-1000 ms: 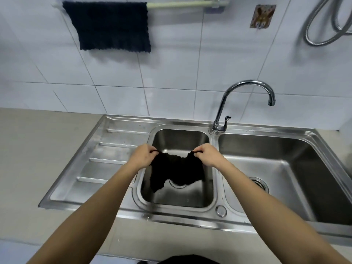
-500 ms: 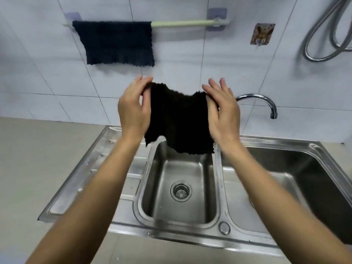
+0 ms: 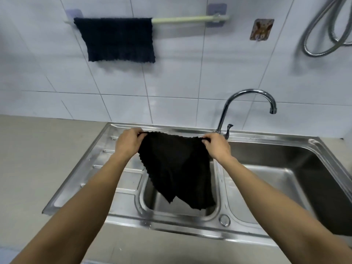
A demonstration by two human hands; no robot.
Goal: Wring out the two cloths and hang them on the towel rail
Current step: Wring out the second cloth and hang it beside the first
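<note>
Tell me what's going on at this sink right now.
A person is holding a black cloth spread out over the small basin of the steel sink, the left hand and right hand each pinching a top corner. A dark blue cloth already hangs on the towel rail on the tiled wall, with bare rail free beside it. The tap shows no water running.

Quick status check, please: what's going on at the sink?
Left hand and right hand pinch black cloth above small basin. Navy cloth on towel rail. Rail's right part bare.
</note>
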